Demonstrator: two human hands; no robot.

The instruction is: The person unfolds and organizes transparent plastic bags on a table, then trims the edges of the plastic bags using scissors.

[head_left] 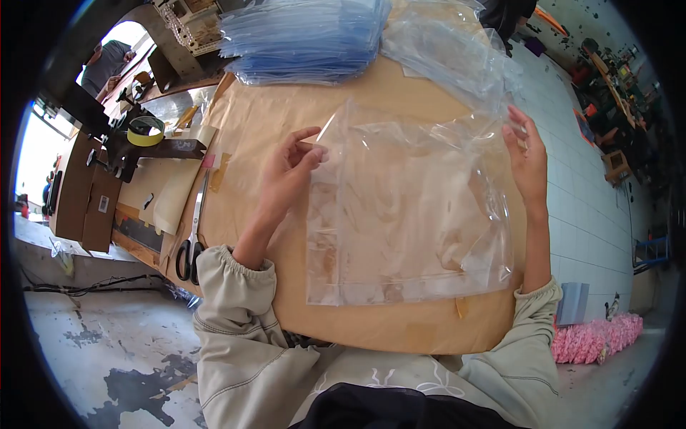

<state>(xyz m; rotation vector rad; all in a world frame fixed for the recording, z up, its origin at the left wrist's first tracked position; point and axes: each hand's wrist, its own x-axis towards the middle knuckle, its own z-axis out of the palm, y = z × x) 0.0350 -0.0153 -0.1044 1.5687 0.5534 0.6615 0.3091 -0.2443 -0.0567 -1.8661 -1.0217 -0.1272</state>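
Note:
A clear plastic bag (pixel 407 207) lies spread over the brown paper-covered table (pixel 243 121) in front of me, wrinkled along its right side. At its upper left edge, my left hand (pixel 289 168) pinches the plastic between thumb and curled fingers. My right hand (pixel 527 157) is raised beside the bag's upper right corner, with thumb and fingers apart. Whether its fingertips touch the thin film is hard to make out.
A thick stack of bluish plastic sheets (pixel 304 43) lies at the back, beside more crumpled clear plastic (pixel 450 57). Black-handled scissors (pixel 191 250) rest at the left edge. Farther left stands a clamp-like metal fixture with yellow tape (pixel 145 131). Another person (pixel 107 64) is at far left.

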